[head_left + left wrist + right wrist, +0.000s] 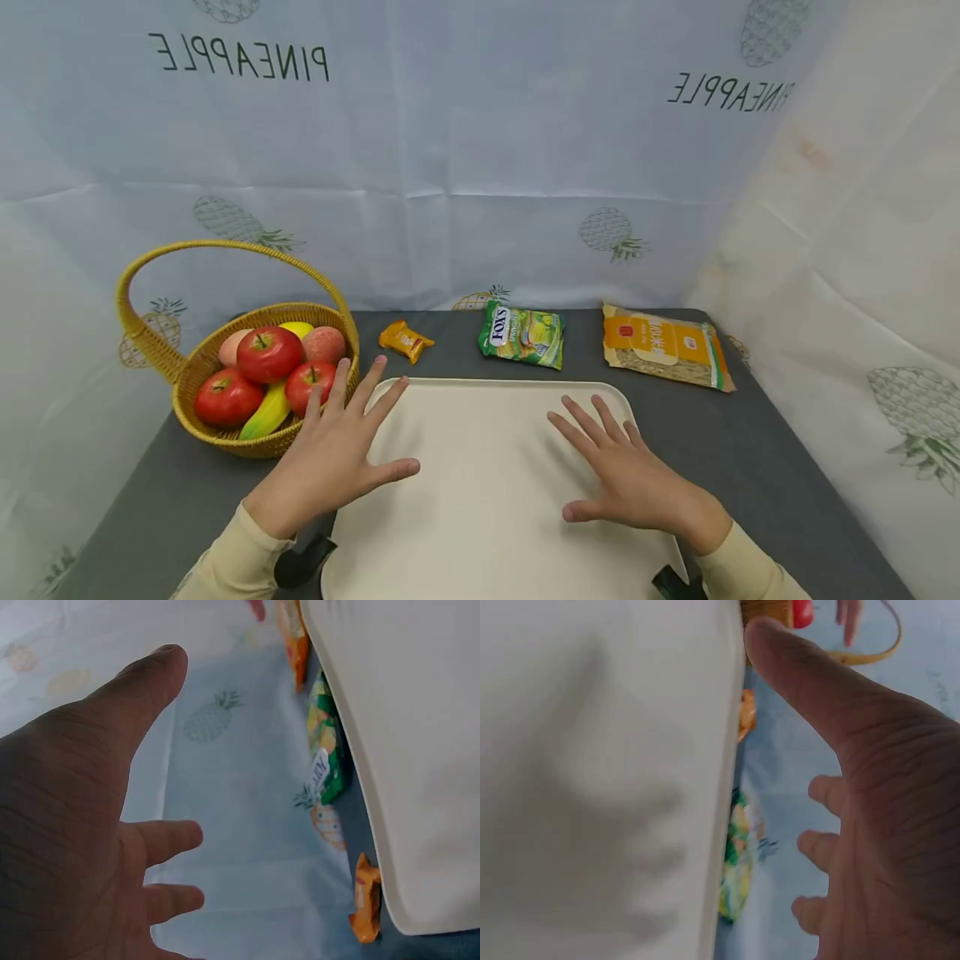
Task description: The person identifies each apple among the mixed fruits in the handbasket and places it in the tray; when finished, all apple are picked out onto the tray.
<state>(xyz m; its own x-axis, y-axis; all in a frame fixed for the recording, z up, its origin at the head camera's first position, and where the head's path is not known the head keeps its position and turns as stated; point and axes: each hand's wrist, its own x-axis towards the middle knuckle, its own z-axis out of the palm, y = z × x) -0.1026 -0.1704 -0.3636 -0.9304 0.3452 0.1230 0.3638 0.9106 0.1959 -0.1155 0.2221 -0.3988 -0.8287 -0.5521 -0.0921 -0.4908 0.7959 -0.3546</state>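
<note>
Along the back, pineapple cloth (450, 142): hung pale and creased at twelve o'clock, with mirrored lettering.
Table (757, 467): lay dark grey beneath everything.
Tray (487, 467): sat cream-coloured at the centre of the table, its near edge cut off at six o'clock; the hours below were counted from its middle.
Basket (258, 448): stood yellow and woven at ten o'clock, handle upright, full of fruit.
Left hand (333, 458): was spread, fingers and thumb apart, holding nothing, between nine and ten o'clock; it overlapped the basket's edge from the head camera, and whether they touched I could not tell.
Right hand (633, 479): was spread at three o'clock over the tray, gripping nothing, its shadow falling on the surface.
Grain bag (663, 346): lay flat at two o'clock, orange and yellow.
FOX'S packet (522, 336): lay green just past twelve o'clock, beyond the tray's far rim.
Red apples (270, 354): rested in the basket among peach-like and yellow fruit.
Orange packet (407, 340): lay at eleven o'clock, near the basket.
</note>
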